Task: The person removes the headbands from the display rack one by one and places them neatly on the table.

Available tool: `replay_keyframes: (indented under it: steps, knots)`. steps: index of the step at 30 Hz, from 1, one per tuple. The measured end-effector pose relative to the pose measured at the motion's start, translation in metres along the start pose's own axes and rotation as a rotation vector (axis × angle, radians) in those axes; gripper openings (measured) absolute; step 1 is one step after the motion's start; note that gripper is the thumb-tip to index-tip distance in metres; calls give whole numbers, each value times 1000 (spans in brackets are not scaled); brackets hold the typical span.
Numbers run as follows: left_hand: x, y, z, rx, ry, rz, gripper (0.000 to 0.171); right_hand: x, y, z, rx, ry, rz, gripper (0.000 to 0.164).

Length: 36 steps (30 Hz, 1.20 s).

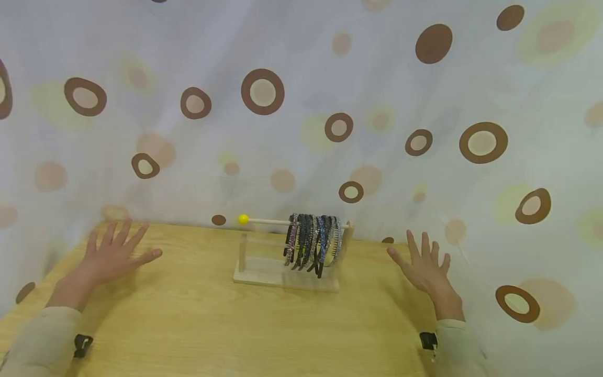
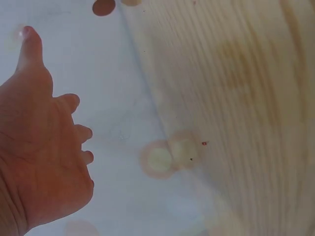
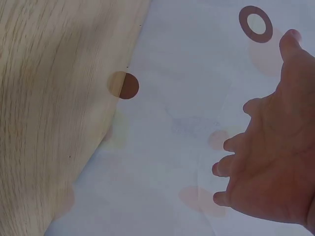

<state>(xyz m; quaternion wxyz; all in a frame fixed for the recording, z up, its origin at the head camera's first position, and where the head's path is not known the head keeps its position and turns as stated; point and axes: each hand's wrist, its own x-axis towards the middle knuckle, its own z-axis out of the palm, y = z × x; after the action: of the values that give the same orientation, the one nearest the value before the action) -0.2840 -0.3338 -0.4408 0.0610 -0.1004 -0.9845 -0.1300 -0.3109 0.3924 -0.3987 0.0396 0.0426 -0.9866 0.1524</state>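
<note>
My left hand [image 1: 110,256] hovers over the left part of the table, fingers spread and holding nothing. On the other side, my right hand [image 1: 426,269] is likewise spread with nothing in it, near the table's right edge. Both wrist views show a bare palm, the left palm [image 2: 47,152] and the right palm [image 3: 275,162]. Between the hands, well apart from both, stands a wooden rack [image 1: 282,283] with a horizontal rod [image 1: 268,221] tipped by a yellow ball [image 1: 243,219]. Several glittery headbands [image 1: 311,241] hang bunched at the rod's right end.
The light wood table [image 1: 226,330] backs onto a pale curtain [image 1: 301,157] printed with brown rings and dots. That curtain also runs along the table's left and right sides. A small black strap piece [image 1: 82,345] shows at the left wrist, another black piece [image 1: 428,341] at the right.
</note>
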Motion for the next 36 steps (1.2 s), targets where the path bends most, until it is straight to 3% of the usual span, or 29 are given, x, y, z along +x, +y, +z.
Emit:
replay_keyframes:
  steps: [3,6,10,13,15,18,21,26,29,36]
  knots:
    - [1,6,-2,-18,18,7,97,3,-3,-2,37,35,-35,91]
    - [4,32,-10,-72,83,38,93,7,-16,-7,204,102,-112,84]
    - [11,98,-20,-270,151,132,66,9,-47,-11,490,157,-257,67]
    - [18,154,-14,-461,150,216,40,12,-73,-9,612,146,-360,55]
    - [23,188,-2,-573,134,249,30,14,-86,-6,674,119,-408,52]
    - [29,232,18,-707,100,235,30,17,-100,2,753,78,-442,50]
    - [36,262,37,-789,87,180,41,17,-106,9,795,69,-439,48]
    - [42,286,54,-834,116,130,48,15,-110,17,804,86,-423,44]
    - [42,290,57,-821,133,116,48,18,-110,20,774,106,-428,43]
    - [44,290,62,-852,204,169,29,9,-123,10,757,176,-438,38]
